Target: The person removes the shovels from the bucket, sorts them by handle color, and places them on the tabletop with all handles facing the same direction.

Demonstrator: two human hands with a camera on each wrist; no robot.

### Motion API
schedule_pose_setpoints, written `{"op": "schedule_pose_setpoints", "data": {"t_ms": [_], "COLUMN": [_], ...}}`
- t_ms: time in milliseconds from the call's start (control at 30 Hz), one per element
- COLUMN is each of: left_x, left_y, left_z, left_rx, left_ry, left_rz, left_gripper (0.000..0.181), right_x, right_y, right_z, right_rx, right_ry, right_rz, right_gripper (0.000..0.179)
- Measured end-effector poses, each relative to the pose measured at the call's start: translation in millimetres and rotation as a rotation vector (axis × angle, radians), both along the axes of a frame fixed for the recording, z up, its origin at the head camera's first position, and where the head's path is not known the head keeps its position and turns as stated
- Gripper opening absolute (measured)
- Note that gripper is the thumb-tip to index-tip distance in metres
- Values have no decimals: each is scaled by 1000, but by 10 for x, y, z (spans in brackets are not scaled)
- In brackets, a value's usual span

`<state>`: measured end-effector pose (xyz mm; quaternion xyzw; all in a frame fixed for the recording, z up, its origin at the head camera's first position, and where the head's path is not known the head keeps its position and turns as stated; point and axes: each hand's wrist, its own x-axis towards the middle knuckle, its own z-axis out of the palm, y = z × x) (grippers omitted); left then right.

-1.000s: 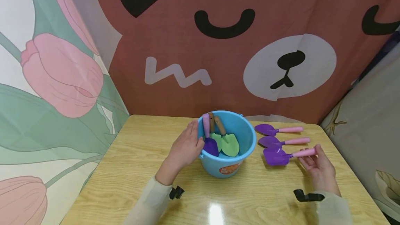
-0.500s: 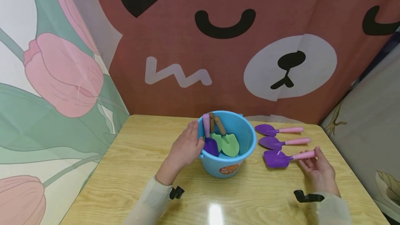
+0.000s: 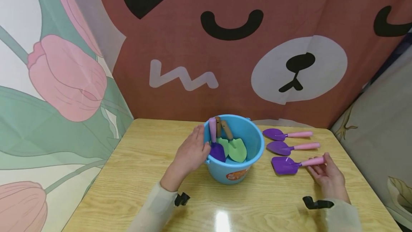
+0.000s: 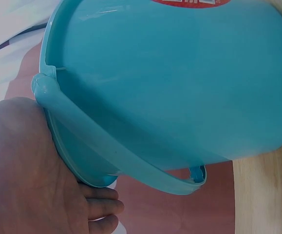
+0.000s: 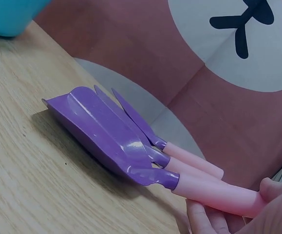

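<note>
My right hand (image 3: 329, 175) pinches the pink handle end of a purple square-bladed hand shovel (image 3: 285, 165); in the right wrist view the shovel's blade (image 5: 102, 131) lies low over the wood, with a shadow beside it. Beyond it lie two pointed purple trowels with pink handles, a middle trowel (image 3: 279, 148) and a far trowel (image 3: 274, 134). My left hand (image 3: 191, 150) rests against the left rim of a blue bucket (image 3: 233, 174), fingers fairly straight. Inside the bucket stand a purple trowel (image 3: 217, 151) and green trowels (image 3: 238, 149) with brown handles.
Everything is on a wooden table (image 3: 135, 174). A curtain with a bear face (image 3: 299, 71) hangs behind the table, and flowered cloth (image 3: 67, 78) at the left. The bucket's handle (image 4: 116, 151) hangs down on its outer side.
My right hand has shifted the square shovel slightly nearer me, widening its gap from the middle trowel. The left hand and the bucket stay in place.
</note>
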<state>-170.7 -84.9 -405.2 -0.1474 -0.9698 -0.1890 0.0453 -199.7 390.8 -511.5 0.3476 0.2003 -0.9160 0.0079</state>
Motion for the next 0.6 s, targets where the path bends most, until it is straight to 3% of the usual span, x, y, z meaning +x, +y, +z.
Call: {"op": "schedule_pose_setpoints", "data": {"t_ms": [600], "left_x": [1], "left_y": [-4], "left_z": [-19], "left_rx": [0], "left_ry": [11], "left_rz": [4], "left_gripper": [70], "right_x": [-33], "right_y": [2], "right_z": [-38], "right_rx": [33], "right_ry": [-10], "right_rz": [-2], "right_gripper": [14]}}
